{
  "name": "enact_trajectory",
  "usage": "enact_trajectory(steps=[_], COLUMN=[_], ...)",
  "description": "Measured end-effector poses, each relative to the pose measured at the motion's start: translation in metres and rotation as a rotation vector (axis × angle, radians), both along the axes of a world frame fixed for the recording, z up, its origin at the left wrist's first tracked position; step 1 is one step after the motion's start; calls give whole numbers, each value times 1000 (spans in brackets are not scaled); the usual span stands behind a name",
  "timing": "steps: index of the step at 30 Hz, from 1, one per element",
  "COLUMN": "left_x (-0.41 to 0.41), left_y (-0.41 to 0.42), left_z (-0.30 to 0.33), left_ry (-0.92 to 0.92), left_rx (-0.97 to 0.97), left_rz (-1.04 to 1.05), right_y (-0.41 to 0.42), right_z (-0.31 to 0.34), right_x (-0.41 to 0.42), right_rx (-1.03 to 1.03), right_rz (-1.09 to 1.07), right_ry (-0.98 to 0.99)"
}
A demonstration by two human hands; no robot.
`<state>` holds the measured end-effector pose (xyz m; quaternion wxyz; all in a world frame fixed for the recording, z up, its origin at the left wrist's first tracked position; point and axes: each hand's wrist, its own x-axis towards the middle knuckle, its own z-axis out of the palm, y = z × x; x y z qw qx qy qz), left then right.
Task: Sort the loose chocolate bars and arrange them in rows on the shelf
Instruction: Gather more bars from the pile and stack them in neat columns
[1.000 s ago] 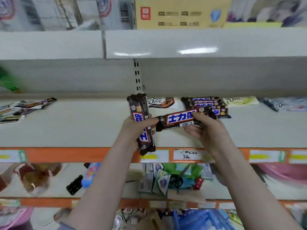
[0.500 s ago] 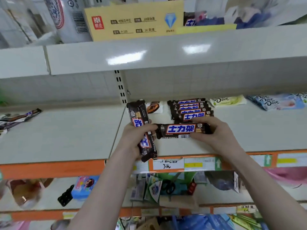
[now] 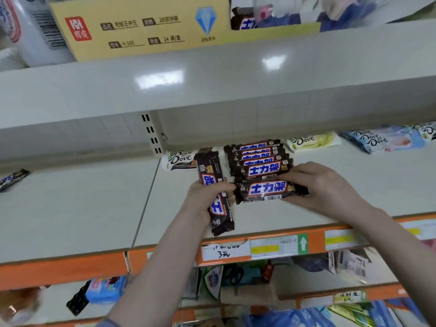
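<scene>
My left hand (image 3: pixel 207 197) grips a dark Snickers bar (image 3: pixel 213 175) held lengthwise, pointing away from me over the grey shelf (image 3: pixel 82 208). My right hand (image 3: pixel 323 187) holds another Snickers bar (image 3: pixel 269 191) crosswise, low over the shelf at the front of a row of several Snickers bars (image 3: pixel 257 156). A white Dove bar (image 3: pixel 180 159) lies behind the left-hand bar. A pale green Dove bar (image 3: pixel 311 141) and blue Dove bars (image 3: pixel 379 139) lie at the right. A loose Snickers bar (image 3: pixel 13 178) lies at the far left.
An upper shelf (image 3: pixel 212 74) overhangs closely, carrying a yellow carton (image 3: pixel 141 27). An orange price rail (image 3: pixel 271 249) with paper tags edges the shelf front. Lower shelves hold mixed packets (image 3: pixel 106 289).
The view has shifted so the row sits nearer the centre. My right hand has carried its bar forward and down to the front of the Snickers row. My left hand still holds its bar.
</scene>
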<state>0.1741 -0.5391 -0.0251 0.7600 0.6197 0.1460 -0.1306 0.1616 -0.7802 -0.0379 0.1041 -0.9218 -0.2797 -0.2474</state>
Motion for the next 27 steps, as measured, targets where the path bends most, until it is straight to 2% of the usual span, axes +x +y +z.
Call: enact_trajectory(steps=[16,27], left_x=[21,20], left_y=[-41,-46], left_z=[-4,-4], left_ry=[14,6], left_rx=[52,81], left_rz=[223,218], right_y=[-32,-26], right_z=[-9,-15], right_x=[57,64], right_rx=[-47,-41], right_rz=[120,70], right_ry=[73,152])
